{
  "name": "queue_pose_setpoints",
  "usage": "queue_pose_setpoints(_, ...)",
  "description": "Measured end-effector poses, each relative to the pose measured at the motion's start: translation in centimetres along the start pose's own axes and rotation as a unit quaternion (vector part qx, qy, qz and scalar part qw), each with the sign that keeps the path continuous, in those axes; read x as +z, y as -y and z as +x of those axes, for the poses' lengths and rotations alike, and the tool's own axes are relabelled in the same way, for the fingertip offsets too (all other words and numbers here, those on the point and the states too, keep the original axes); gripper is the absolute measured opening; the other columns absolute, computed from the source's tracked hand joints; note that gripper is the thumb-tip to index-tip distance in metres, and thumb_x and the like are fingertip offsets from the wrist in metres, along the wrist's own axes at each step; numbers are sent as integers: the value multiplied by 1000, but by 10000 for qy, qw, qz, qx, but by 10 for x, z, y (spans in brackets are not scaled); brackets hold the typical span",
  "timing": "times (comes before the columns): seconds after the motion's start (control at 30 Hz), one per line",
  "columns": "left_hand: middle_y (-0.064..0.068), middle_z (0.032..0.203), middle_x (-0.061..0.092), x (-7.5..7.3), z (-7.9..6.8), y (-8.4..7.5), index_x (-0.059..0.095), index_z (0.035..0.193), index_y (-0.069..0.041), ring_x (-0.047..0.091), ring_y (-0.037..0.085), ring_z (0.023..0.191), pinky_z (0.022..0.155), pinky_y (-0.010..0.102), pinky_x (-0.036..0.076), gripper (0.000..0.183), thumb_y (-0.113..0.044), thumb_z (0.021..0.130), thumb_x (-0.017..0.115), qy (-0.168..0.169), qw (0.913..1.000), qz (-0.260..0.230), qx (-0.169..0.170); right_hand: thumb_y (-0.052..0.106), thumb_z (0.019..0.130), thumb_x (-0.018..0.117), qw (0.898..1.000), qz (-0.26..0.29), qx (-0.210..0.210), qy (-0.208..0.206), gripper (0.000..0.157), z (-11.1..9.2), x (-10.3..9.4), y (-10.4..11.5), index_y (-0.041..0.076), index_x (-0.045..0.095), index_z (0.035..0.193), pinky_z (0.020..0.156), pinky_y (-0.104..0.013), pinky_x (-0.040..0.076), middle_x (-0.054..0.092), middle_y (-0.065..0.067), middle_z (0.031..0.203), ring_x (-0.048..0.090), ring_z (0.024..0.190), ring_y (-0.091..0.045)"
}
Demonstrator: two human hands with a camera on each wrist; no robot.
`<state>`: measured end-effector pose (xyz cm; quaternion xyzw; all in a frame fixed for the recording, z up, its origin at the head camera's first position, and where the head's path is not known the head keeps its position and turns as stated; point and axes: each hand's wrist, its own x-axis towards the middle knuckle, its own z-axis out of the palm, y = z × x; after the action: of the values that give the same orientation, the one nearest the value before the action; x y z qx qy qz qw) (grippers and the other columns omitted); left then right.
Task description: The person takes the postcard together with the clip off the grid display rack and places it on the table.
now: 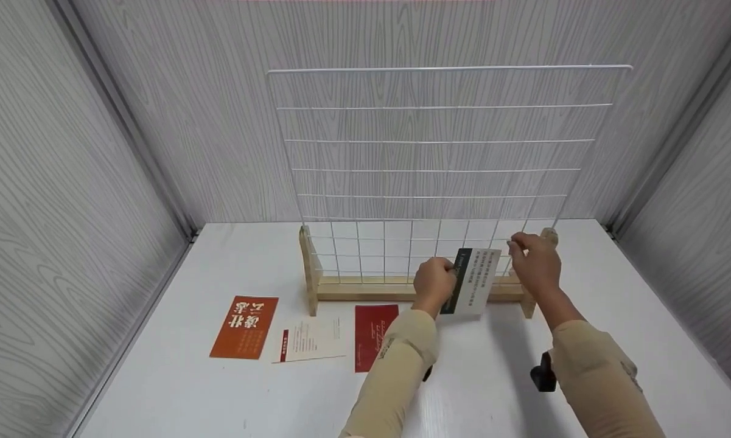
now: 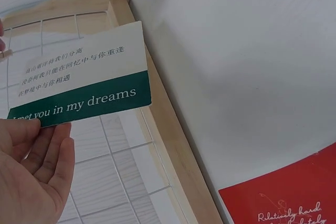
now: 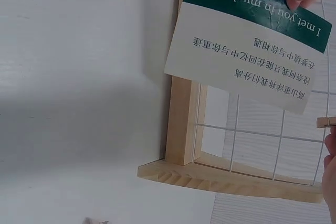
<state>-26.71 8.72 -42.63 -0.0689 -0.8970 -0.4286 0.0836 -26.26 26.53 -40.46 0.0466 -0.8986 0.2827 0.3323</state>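
My left hand [image 1: 433, 283] pinches a white and green postcard [image 1: 476, 281] by its green edge, in front of the lower right of the wire grid. The card carries dark lettering on white and "I met you in my dreams" on green, plain in the left wrist view. Between finger and thumb, my right hand [image 1: 537, 265] grips a small wooden clothespin [image 3: 325, 122], at the grid's right side and apart from the card. Most of the right hand lies outside the right wrist view. The white wire grid [image 1: 438, 142] stands upright in a wooden base [image 1: 365, 292].
On the white table [image 1: 176, 389] left of my arms lie an orange card [image 1: 244, 340], a cream card [image 1: 316, 338] and a red card [image 1: 374, 331]. Grey wood-grain panels [image 1: 158, 91] enclose the table at the back and both sides.
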Motion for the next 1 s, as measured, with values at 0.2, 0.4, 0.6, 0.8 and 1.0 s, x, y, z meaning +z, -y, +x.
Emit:
queue_pose_setpoints(0.2, -3, 71, 61, -1, 1, 7, 68, 79, -9, 53, 8, 62, 54, 23, 43, 9, -9, 78, 59, -2, 10000, -39, -80, 8, 82, 58, 10000, 56, 34, -4, 13, -5, -1, -5, -2, 62, 88, 59, -41, 41, 61, -13, 76, 56, 70, -28)
queue_pose_setpoints(0.4, -1, 77, 62, -2, 0, 14, 68, 83, -7, 54, 10, 68, 59, 25, 45, 9, -8, 78, 60, 129, 9980, -468, -413, 9, 82, 57, 9996, -17, 239, 139, 15, -12, 0, -10, -2, 62, 91, 58, -43, 41, 61, -16, 78, 56, 69, -30)
queue_pose_setpoints(0.6, -1, 76, 61, -6, -2, 22, 68, 84, -7, 53, 10, 67, 60, 24, 45, 9, -9, 79, 61, 318, 9950, -759, -565, 8, 82, 57, 9993, -38, 320, 171, 13, -22, 2, -16, -2, 62, 88, 58, -42, 41, 62, -16, 78, 56, 69, -29)
queue_pose_setpoints(0.8, 0, 74, 61, -7, -3, 34, 68, 83, -5, 53, 10, 65, 58, 23, 45, 8, -7, 78, 61, 378, 9939, -869, -564, 8, 82, 57, 9984, 48, 507, 235, 14, -32, 2, -23, -3, 62, 89, 61, -42, 42, 61, -16, 79, 56, 73, -29)
queue_pose_setpoints(1.0, 1, 75, 61, -8, -4, 41, 67, 84, -4, 54, 11, 67, 59, 23, 46, 8, -6, 78, 61, 535, 9906, -1118, -586, 13, 84, 55, 9952, 46, 843, 492, 19, -41, -1, -32, -2, 62, 92, 63, -42, 43, 61, -17, 82, 56, 75, -29)
